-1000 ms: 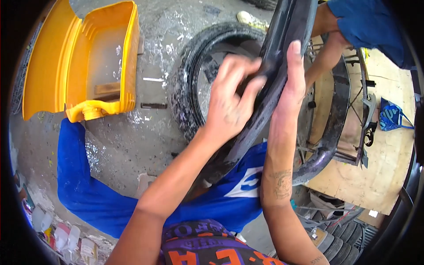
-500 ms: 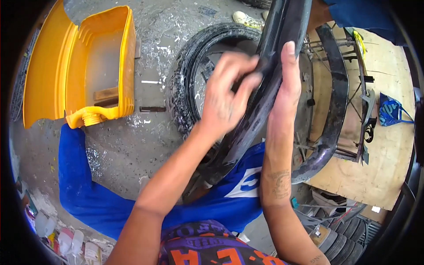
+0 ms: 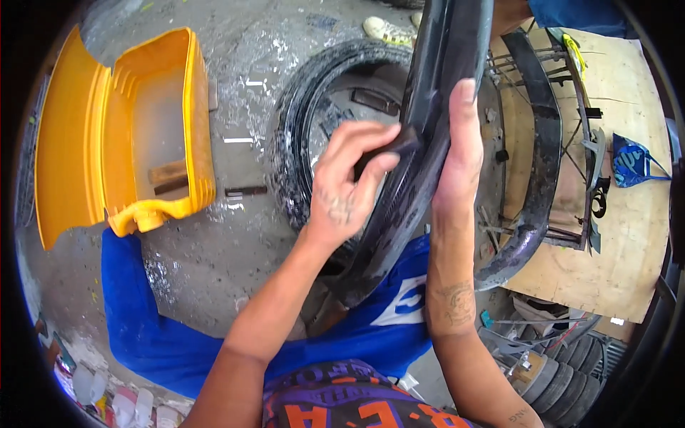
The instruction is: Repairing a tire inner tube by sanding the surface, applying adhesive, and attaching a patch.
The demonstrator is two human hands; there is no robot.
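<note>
A long black car trim piece, its surface smudged grey, runs from the top of the view down to my lap at a slant. My left hand pinches a small dark block between fingers and thumb, and the block rests against the left side of the trim piece. On the other side, my right hand grips the trim piece, its thumb lying straight along the edge and its fingers hidden behind. Below, a tire lies flat on the floor.
To the left stands a cut-open yellow container holding cloudy water and a brown block. At right, a curved black bar and metal frame lie on plywood, with a blue bag. Bottles sit lower left.
My left hand has drawn down and left with the dark block, which now shows clearly. My right hand keeps its grip on the trim piece, and the view has shifted slightly.
</note>
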